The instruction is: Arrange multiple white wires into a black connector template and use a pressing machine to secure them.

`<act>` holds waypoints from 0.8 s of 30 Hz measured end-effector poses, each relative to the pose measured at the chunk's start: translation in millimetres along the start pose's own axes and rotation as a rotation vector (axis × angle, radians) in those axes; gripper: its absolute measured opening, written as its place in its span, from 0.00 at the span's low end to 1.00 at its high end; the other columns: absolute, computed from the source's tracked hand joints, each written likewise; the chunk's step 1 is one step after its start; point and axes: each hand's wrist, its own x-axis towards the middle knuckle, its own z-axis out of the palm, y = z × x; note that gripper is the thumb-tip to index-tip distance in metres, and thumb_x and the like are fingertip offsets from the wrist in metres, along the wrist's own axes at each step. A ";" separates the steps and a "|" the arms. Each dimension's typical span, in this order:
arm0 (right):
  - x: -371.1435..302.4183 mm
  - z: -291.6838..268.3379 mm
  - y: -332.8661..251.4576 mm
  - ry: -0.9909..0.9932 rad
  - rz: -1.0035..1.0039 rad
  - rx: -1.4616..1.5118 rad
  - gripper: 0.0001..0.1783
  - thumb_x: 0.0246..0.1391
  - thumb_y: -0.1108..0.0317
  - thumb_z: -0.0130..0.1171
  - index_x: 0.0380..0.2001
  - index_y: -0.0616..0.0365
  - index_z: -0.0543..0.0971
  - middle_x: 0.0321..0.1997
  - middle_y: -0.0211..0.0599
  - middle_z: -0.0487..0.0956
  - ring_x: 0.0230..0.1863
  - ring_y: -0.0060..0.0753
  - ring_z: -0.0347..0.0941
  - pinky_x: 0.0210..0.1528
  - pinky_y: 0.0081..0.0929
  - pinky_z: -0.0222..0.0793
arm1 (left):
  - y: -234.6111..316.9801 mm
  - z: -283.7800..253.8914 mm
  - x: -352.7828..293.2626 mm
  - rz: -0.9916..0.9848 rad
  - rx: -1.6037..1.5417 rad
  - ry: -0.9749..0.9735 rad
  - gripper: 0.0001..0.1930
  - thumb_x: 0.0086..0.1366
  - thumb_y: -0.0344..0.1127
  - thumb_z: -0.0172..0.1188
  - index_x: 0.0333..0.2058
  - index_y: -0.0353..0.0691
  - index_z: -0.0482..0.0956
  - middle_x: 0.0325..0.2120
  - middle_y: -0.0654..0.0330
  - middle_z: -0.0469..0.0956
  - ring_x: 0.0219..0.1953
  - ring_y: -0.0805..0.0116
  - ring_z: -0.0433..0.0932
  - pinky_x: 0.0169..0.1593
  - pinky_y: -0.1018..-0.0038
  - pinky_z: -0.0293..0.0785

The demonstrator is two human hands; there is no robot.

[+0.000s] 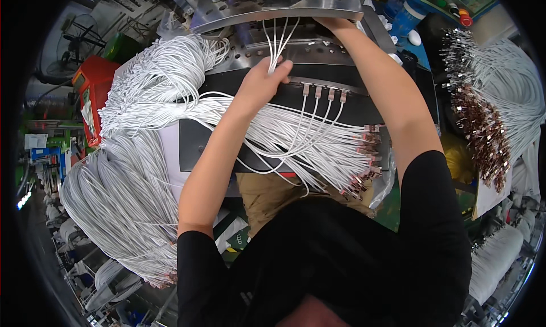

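Note:
My left hand is closed around several thin white cables, just in front of the machine. Those cables rise from it to beneath a perforated metal plate. My right hand reaches under the plate's right end, so its fingers are hidden. Right of my left hand, a narrow metal strip carries several flat connectors with white cables curving down from them. Below lies a bundle of white cables with copper-coloured ends at its right, resting on a black surface.
Large bundles of white cable fill the left side, with a looped heap above. Another bundle with brown and silver connectors lies at far right. A red box stands left, and a blue container upper right.

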 end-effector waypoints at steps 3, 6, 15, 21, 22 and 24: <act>-9.0 5.6 10.3 0.029 -0.061 0.003 0.20 0.61 0.54 0.57 0.46 0.60 0.80 0.46 0.48 0.81 0.51 0.50 0.75 0.55 0.41 0.69 | 22.3 -13.3 -25.3 0.410 0.340 0.085 0.19 0.69 0.49 0.59 0.46 0.38 0.82 0.25 0.66 0.76 0.26 0.75 0.70 0.32 0.77 0.66; -19.9 4.9 31.2 0.070 -0.094 -0.025 0.20 0.61 0.54 0.57 0.47 0.60 0.80 0.46 0.49 0.81 0.52 0.52 0.75 0.55 0.42 0.69 | 70.3 -91.1 -58.5 0.489 0.193 0.340 0.13 0.70 0.38 0.54 0.39 0.36 0.83 0.24 0.65 0.75 0.28 0.74 0.71 0.35 0.74 0.68; -75.7 -43.2 -64.3 0.110 -0.057 0.120 0.21 0.55 0.53 0.63 0.42 0.61 0.80 0.43 0.48 0.82 0.48 0.56 0.76 0.51 0.45 0.71 | -37.5 -256.1 -83.9 -0.047 0.860 1.119 0.30 0.74 0.54 0.51 0.23 0.33 0.80 0.14 0.59 0.73 0.20 0.67 0.73 0.29 0.65 0.68; -145.2 -89.3 -54.0 0.122 -0.225 -0.263 0.17 0.58 0.60 0.63 0.48 0.56 0.81 0.37 0.40 0.79 0.40 0.47 0.75 0.46 0.41 0.70 | -27.0 9.7 -82.1 0.982 0.800 0.128 0.08 0.58 0.31 0.67 0.36 0.40 0.80 0.35 0.59 0.80 0.41 0.55 0.78 0.48 0.66 0.75; -154.9 -104.4 -64.3 0.110 -0.231 -0.258 0.17 0.58 0.60 0.63 0.48 0.56 0.81 0.37 0.40 0.79 0.40 0.47 0.75 0.46 0.41 0.70 | -26.1 33.7 -85.7 0.994 0.768 0.107 0.08 0.58 0.31 0.67 0.36 0.39 0.81 0.36 0.58 0.80 0.41 0.56 0.78 0.47 0.66 0.75; -166.2 -139.2 -86.0 -0.302 0.130 0.100 0.13 0.59 0.67 0.62 0.46 0.58 0.81 0.34 0.40 0.75 0.40 0.44 0.73 0.46 0.38 0.69 | -28.9 59.2 -86.9 0.998 0.728 0.094 0.08 0.58 0.31 0.67 0.36 0.39 0.81 0.38 0.58 0.80 0.41 0.57 0.78 0.46 0.66 0.76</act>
